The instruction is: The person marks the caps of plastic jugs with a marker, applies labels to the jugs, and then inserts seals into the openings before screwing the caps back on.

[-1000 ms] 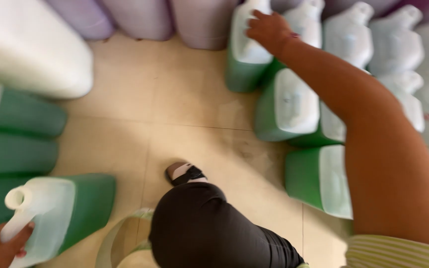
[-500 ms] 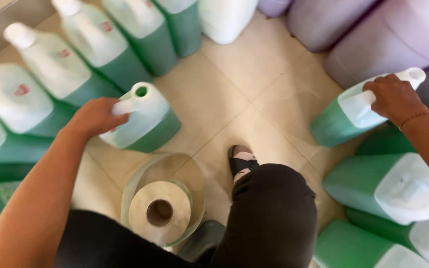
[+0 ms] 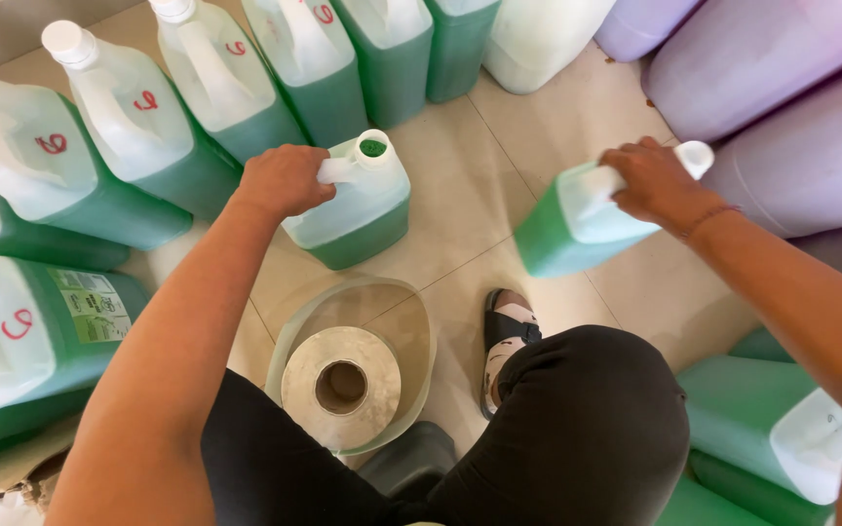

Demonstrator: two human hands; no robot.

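Green jugs (image 3: pixel 138 146) with white caps and red marks stand in a row from 9 to 12 o'clock. One jug at 9 o'clock has a green label (image 3: pixel 90 307). Purple jugs (image 3: pixel 791 117) sit at 2 o'clock. The left hand (image 3: pixel 283 180) has its fingers closed tight on the handle of the open jug (image 3: pixel 358 205), standing on the floor. The right hand (image 3: pixel 657 183) grips the capped jug (image 3: pixel 582 219), tilted. A paper roll (image 3: pixel 341 387) sits in a bowl (image 3: pixel 411 331). Since before, the capped jug has come closer to the middle
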